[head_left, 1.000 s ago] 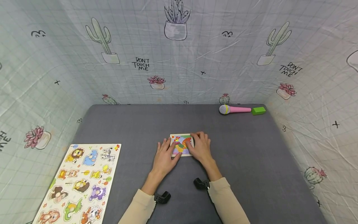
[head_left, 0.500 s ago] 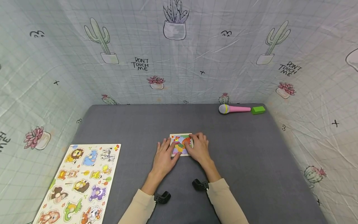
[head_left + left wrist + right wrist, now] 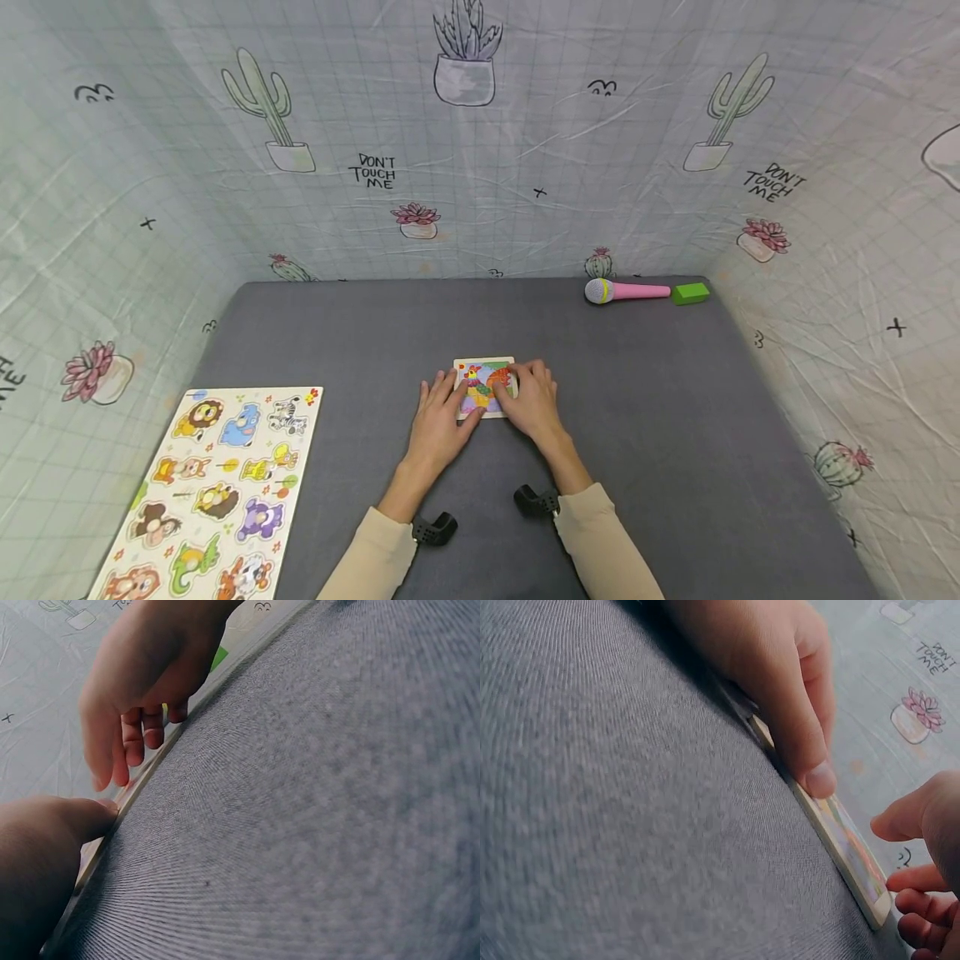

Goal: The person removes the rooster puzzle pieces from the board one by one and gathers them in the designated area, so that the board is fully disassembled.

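The head view is softly lit — shadows faint; both wrist views are dimmer — slightly blurred

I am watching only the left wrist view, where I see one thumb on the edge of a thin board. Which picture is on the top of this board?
Observer: In the head view, the thin board shows a colourful rooster.
Operator: Thank you. Beyond the right hand I notice a corner of a green block. What lies next to it?
Observer: A pink microphone, with its handle end toward the block.
Operator: Understood. And on the person's left side, is there any other thing?
Observer: Yes, a large board with animal pictures lies on the table there.
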`<action>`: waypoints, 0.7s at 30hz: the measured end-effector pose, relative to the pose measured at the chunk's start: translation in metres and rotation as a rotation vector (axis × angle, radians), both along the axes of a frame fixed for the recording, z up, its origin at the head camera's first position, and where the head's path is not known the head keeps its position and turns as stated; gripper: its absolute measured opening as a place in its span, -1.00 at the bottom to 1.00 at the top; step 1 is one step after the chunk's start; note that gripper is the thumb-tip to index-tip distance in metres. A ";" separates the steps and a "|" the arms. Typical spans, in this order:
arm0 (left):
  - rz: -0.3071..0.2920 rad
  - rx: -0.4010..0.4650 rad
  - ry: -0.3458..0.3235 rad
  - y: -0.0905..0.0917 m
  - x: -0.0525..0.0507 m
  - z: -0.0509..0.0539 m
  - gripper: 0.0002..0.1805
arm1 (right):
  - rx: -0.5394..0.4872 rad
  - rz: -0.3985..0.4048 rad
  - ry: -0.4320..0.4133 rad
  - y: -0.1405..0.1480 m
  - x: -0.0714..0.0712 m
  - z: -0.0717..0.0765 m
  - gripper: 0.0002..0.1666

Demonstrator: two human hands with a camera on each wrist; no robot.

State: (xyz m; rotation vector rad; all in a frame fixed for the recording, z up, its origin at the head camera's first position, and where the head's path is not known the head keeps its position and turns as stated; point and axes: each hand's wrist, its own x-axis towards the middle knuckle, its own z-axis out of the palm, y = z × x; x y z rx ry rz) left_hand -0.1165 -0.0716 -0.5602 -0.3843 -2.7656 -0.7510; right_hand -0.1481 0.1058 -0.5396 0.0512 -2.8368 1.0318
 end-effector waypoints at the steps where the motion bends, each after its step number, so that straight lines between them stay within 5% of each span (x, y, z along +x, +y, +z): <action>1: -0.001 0.005 -0.001 0.000 0.000 0.000 -0.39 | -0.015 -0.001 -0.004 -0.001 0.001 0.001 -0.44; 21: -0.014 0.048 -0.011 -0.002 -0.002 -0.001 -0.38 | -0.148 -0.034 -0.071 -0.007 -0.002 0.010 -0.49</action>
